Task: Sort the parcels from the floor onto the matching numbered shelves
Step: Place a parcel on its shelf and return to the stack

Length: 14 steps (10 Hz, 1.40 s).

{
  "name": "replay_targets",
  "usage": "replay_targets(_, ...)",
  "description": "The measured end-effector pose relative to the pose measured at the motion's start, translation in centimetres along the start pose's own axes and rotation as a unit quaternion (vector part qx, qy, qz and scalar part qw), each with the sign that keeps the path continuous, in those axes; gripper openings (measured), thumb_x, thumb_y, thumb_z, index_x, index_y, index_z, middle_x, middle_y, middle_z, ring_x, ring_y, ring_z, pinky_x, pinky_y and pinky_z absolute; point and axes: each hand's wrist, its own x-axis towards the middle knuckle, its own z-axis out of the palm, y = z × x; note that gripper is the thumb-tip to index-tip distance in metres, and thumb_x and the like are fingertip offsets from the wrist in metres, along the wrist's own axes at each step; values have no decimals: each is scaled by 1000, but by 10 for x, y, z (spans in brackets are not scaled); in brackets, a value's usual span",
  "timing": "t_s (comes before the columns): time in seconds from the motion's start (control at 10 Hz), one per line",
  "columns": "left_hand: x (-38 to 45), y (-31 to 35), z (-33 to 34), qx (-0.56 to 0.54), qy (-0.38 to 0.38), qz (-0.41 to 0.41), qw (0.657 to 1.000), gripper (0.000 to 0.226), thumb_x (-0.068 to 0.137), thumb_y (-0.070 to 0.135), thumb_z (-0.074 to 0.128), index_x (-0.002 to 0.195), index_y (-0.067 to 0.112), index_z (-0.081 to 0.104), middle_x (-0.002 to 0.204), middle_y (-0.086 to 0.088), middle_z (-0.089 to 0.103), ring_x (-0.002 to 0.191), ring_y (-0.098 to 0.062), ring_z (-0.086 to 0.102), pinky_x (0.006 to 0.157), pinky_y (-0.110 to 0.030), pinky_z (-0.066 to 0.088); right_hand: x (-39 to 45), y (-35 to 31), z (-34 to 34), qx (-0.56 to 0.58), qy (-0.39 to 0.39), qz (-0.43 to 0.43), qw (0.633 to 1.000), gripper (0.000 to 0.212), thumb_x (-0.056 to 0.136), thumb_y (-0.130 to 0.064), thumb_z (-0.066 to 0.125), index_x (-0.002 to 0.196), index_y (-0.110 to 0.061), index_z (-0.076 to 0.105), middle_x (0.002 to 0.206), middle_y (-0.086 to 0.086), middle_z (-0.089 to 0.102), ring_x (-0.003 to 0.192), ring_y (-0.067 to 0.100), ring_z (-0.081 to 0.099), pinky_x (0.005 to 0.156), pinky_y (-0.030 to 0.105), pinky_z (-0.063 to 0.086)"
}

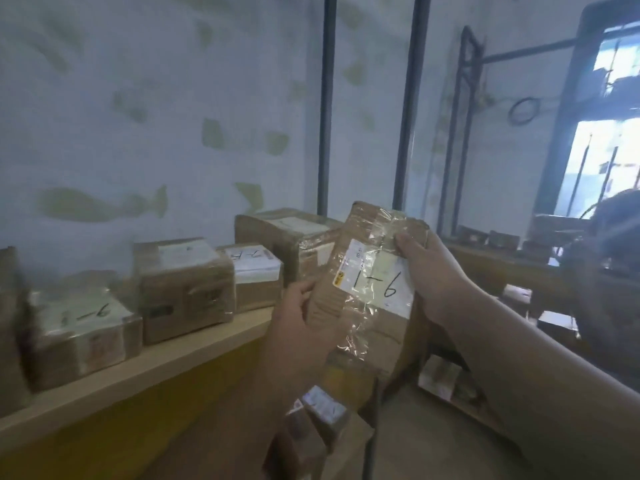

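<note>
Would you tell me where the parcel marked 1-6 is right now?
In the head view, the parcel marked 1-6 is held up at centre between the left hand and right hand, just right of the boxes on the wooden shelf.

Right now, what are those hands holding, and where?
A taped cardboard parcel marked 1-6: left hand grips its lower left edge, right hand its upper right edge.

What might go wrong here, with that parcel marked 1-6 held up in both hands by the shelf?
The held parcel is wrapped in glossy tape, and the left hand and right hand grip only its edges, so it might slip and land on the parcels below. The shelf is already crowded with boxes, so pushing another in may nudge one off the edge. The shelf parcels' handwritten labels look blurred, so misreading the number seems possible.
</note>
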Motion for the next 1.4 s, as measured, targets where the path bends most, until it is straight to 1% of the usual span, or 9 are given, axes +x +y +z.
replay_targets(0.1,36,-5,28,42,-38,21,998,60,82,14,81,113,49,44,100,17,66,82,11,68,58,-10,52,50,7,-19,-23,11,-7,1000,29,100,-46,53,118,-24,61,77,-7,67,51,4,60,47,22,45)
replay_targets(0.3,84,-4,61,105,-112,76,985,100,65,-11,87,121,56,37,104,37,67,96,8,69,70,-11,55,131,15,-36,-91,-17,-14,996,29,95,-52,52,109,-26,56,80,0,60,59,16,55,49,29,43)
replay_targets(0.4,100,-12,73,152,-77,97,981,118,58,0,95,140,57,33,126,19,66,107,-4,70,78,-24,61,162,27,-31,-119,-45,-63,990,22,93,-51,52,101,-30,53,94,-3,59,81,17,59,75,35,54)
replay_targets(0.5,104,-23,93,143,-11,77,987,122,51,9,99,143,57,34,132,16,61,108,-7,70,80,-32,62,183,37,-28,-150,-114,-106,976,31,95,-42,49,116,-19,55,96,-7,58,78,4,54,74,19,49)
replay_targets(0.6,103,-24,120,157,53,62,984,114,48,15,100,130,66,39,124,21,67,106,-4,70,84,-33,61,200,47,-37,-105,-170,-109,974,20,97,-34,48,114,-23,49,87,-5,56,62,1,54,54,23,49)
replay_targets(0.7,107,-20,146,154,102,51,981,98,48,14,95,117,64,46,113,27,71,102,-4,72,85,-31,60,189,55,-48,9,-268,-24,963,27,94,-37,49,121,-33,52,92,1,75,73,18,75,63,50,63)
replay_targets(1.1,150,-21,177,231,153,91,957,82,69,17,91,123,58,44,121,28,66,110,2,66,89,-25,58,178,95,-90,203,-400,-41,893,41,102,-16,54,137,-37,51,121,-3,71,103,21,73,82,46,61)
replay_targets(1.3,165,-20,179,263,135,102,950,85,67,27,92,121,63,37,118,39,58,111,13,59,86,-14,54,185,101,-97,224,-365,-86,900,42,101,-10,54,135,-36,52,116,-4,73,100,17,73,74,33,61)
replay_targets(1.4,174,-20,176,270,135,122,945,88,68,23,92,124,60,36,118,43,56,113,14,58,84,-11,52,187,98,-87,226,-362,-78,901,48,102,-9,52,139,-38,48,119,-6,71,103,16,72,79,39,62)
